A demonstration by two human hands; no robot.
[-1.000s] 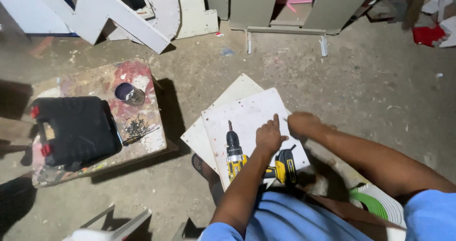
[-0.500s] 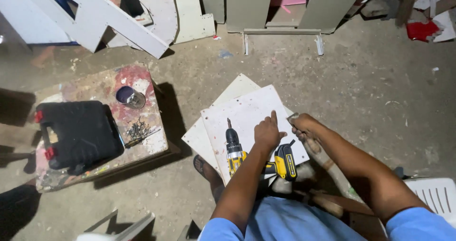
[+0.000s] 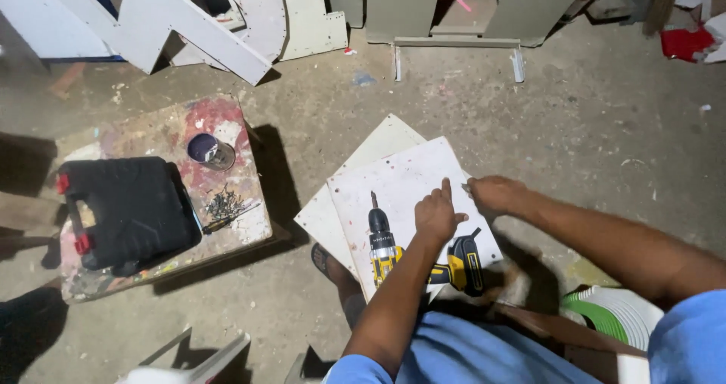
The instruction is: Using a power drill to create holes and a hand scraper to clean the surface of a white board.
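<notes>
On the white board (image 3: 401,183) across my lap, my left hand (image 3: 437,216) rests with the index finger stretched forward, pointing along the surface, the other fingers curled and gripping nothing. My right hand (image 3: 493,195) lies just beside it at the board's right edge, fingers bent loosely; something small may be pinched at its fingertips, but the view is too poor for me to say. The two hands are close together without touching.

The board is a flat white rectangle, speckled and scuffed, tilted so one corner points away from me. It lies on a second, creamier board (image 3: 378,146) of about the same shape that pokes out beyond it at the top and left. So I count two boards.

Just left of my left wrist a single yellow-and-black cordless drill (image 3: 386,244) lies on the board, its bit aimed away from me and its battery end under my forearm.

Further left, well apart on the concrete floor (image 3: 590,127), stands a low paint-stained table (image 3: 162,130). On it are one black plastic tool case (image 3: 125,210) with red latches, one small round tin (image 3: 208,149) with a dark inside, and a loose heap of dark screws (image 3: 225,202).

By my right elbow sits a roll of white and green strip (image 3: 612,316). Pale cut panels (image 3: 189,24) lean along the far wall.
</notes>
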